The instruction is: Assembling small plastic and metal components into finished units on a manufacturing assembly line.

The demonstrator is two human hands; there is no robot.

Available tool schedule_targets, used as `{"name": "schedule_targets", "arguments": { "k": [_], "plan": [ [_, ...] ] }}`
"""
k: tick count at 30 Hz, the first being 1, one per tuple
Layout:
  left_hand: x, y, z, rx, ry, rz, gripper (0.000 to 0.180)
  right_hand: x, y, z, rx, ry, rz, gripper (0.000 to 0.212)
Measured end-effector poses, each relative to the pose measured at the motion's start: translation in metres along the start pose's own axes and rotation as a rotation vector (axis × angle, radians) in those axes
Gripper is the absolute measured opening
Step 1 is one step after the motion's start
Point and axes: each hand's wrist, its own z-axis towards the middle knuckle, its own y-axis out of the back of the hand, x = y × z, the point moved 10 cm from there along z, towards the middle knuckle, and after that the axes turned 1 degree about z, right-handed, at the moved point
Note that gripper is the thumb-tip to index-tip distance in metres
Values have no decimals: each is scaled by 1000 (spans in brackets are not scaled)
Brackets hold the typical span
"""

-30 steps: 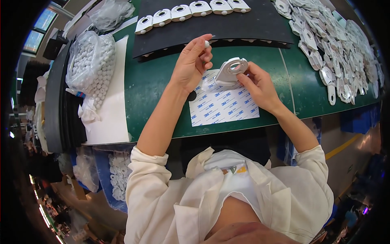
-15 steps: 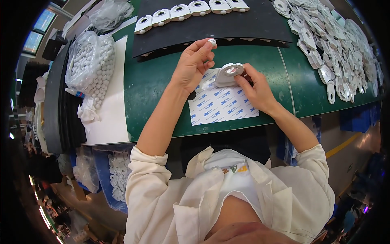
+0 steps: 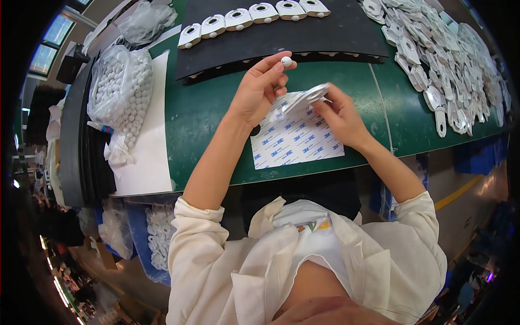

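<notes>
Between the thumb and fingertips of my left hand (image 3: 257, 89) is a small white ball (image 3: 286, 62), held near the front edge of a black board. My right hand (image 3: 342, 118) grips a white plastic part (image 3: 307, 99) with a round hole, tilted so that it shows nearly edge-on. Its lower side is partly blurred. Beneath both hands lies a white sheet (image 3: 298, 142) with repeated blue print. A small black disc (image 3: 255, 130) shows beside my left wrist, at the sheet's left edge.
Several similar white parts (image 3: 236, 20) stand in a row on the black board (image 3: 260, 40). At the left, a clear bag (image 3: 120, 86) of white balls rests on white card. White parts (image 3: 433, 70) are heaped at the right of the green table (image 3: 206, 124).
The white part in my right hand has tipped from showing its holed face to nearly edge-on. My left hand has shifted slightly, and the ball shows more fully.
</notes>
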Motion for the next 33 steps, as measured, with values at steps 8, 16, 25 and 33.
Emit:
{"name": "schedule_targets", "arguments": {
  "k": [8, 16, 25, 33],
  "plan": [
    [-3, -5, -5, -13, -78, 429, 30, -19, 24, 5, -179, -118, 839, 23],
    [-4, -16, -8, 8, -80, 593, 30, -19, 25, 4, -169, -112, 860, 24],
    [-6, -23, -9, 48, -130, 618, 36, -17, 24, 4, -153, -107, 821, 25],
    [-10, -41, -18, 112, -214, 795, 50, 0, 27, 4, -20, -9, 559, 27]
  ]
}}
